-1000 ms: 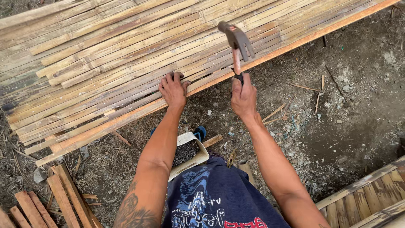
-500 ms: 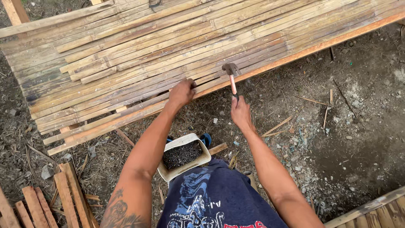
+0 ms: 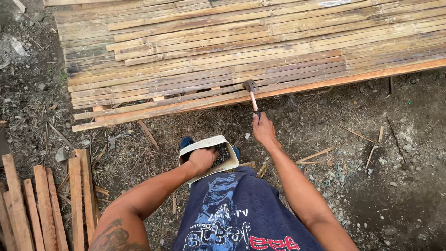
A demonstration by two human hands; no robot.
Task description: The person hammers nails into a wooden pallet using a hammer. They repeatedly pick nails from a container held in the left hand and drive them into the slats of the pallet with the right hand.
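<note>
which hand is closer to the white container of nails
Left. The left hand reaches inside the white container; the right hand is off to its right, gripping the hammer.

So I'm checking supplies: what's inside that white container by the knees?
The left hand reaches into the white container. Small dark pieces show beside it; the hand covers the rest.

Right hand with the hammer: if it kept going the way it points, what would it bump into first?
The right hand points up along the hammer toward the bamboo slat panel. It would probably meet the panel's near edge strip first, though depth is hard to judge.
</note>
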